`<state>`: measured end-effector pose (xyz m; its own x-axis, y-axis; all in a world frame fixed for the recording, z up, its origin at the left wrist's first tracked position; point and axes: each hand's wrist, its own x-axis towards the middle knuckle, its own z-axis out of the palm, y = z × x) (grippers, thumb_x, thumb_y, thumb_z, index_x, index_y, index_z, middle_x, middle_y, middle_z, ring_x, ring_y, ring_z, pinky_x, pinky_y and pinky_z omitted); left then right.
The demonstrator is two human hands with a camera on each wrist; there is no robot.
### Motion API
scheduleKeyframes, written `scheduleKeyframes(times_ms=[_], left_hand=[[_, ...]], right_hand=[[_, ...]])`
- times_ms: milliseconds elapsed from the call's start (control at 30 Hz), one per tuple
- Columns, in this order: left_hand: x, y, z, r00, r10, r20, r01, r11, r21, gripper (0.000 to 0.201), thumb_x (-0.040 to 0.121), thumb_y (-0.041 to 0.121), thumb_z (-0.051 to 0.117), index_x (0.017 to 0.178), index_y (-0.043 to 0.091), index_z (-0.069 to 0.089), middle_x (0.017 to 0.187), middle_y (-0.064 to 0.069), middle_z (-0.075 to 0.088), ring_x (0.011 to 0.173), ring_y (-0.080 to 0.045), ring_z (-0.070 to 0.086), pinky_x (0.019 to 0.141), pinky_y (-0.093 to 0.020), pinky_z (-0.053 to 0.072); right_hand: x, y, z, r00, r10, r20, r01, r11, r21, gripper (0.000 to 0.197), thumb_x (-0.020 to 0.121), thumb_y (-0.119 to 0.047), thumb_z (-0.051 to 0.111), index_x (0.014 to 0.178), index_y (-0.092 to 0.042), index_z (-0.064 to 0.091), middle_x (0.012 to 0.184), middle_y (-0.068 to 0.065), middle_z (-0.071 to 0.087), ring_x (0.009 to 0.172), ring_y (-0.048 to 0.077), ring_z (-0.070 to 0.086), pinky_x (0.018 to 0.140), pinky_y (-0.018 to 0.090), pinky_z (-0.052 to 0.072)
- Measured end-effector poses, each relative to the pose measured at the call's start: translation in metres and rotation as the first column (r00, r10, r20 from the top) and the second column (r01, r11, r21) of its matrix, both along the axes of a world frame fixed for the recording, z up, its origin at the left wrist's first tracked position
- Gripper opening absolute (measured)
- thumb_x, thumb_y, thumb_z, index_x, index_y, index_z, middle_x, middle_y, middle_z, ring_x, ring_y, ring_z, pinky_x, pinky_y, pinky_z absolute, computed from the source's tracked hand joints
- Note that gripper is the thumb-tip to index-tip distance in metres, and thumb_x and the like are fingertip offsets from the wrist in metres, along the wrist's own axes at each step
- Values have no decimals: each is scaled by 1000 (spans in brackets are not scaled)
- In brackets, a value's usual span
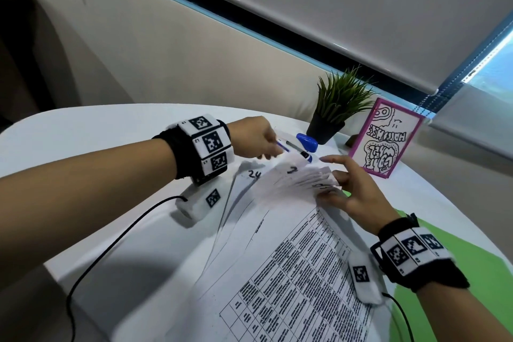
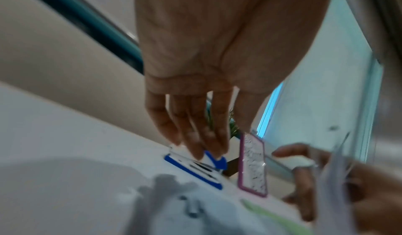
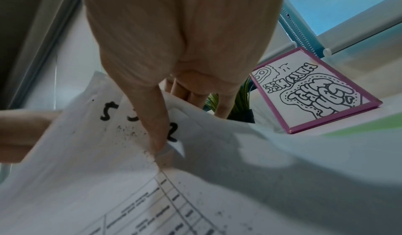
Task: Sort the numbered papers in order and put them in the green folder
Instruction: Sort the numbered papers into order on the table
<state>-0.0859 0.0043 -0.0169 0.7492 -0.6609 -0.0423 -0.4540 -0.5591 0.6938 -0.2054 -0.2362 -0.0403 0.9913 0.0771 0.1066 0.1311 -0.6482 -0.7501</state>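
Observation:
A fanned stack of white numbered papers [image 1: 277, 244] lies on the table, with handwritten "24" and "3" showing on the raised far corners. My left hand [image 1: 258, 139] is at the far top edge of the fan and pinches a lifted sheet; in the left wrist view its fingertips [image 2: 206, 145] sit on a white corner. My right hand [image 1: 352, 191] holds the fanned corners, thumb [image 3: 156, 127] on top of the papers [image 3: 87, 170], fingers behind. Sheets marked "5" and "2" show beside the thumb. The green folder [image 1: 477, 253] lies flat under my right forearm.
A blue stapler [image 1: 308, 143] and pens [image 1: 294, 150] lie just beyond my left hand. A potted plant [image 1: 333, 108] and a pink-framed drawing [image 1: 385, 139] stand at the back right. A black cable [image 1: 111, 244] crosses the white round table [image 1: 83, 133] on the left.

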Motion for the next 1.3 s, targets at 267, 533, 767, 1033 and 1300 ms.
scheduleKeyframes(times_ms=[267,533,767,1033,1300], left_hand=[[-1,14,-12,990,45,134,-81,955,284,13,77,22,75,85,15,68,64,3,66,70,-15,64,58,-22,44],[-11,12,3,986,-81,-148,56,984,-168,16,83,7,71,79,12,57,62,1,64,52,-11,55,55,-21,46],[-21,7,19,929,-172,-328,40,927,-373,27,91,28,65,106,6,59,81,-5,69,68,-18,63,70,-30,54],[1,15,-15,996,19,89,-48,941,334,28,87,30,69,106,10,70,93,-4,75,87,-19,70,72,-25,49],[6,10,-19,993,80,83,-103,945,311,26,89,28,67,106,8,66,99,-3,63,84,-18,52,75,-25,41]], right_hand=[[-3,4,0,997,76,4,-75,994,-81,29,79,6,74,75,-23,69,71,-5,71,66,2,61,68,14,46],[1,-4,-4,994,96,46,-87,982,-169,28,78,4,75,73,-15,55,124,-13,67,119,8,60,99,30,44],[-5,-1,4,999,34,17,-33,998,-47,38,74,10,75,99,-14,58,88,-7,72,82,9,65,77,17,49],[-10,-4,3,998,66,22,-64,996,-67,65,76,7,76,124,-30,53,95,6,71,91,14,66,86,18,50],[-6,-11,-4,994,108,6,-106,986,-125,8,82,3,73,83,-4,69,77,10,66,71,13,57,68,28,42]])
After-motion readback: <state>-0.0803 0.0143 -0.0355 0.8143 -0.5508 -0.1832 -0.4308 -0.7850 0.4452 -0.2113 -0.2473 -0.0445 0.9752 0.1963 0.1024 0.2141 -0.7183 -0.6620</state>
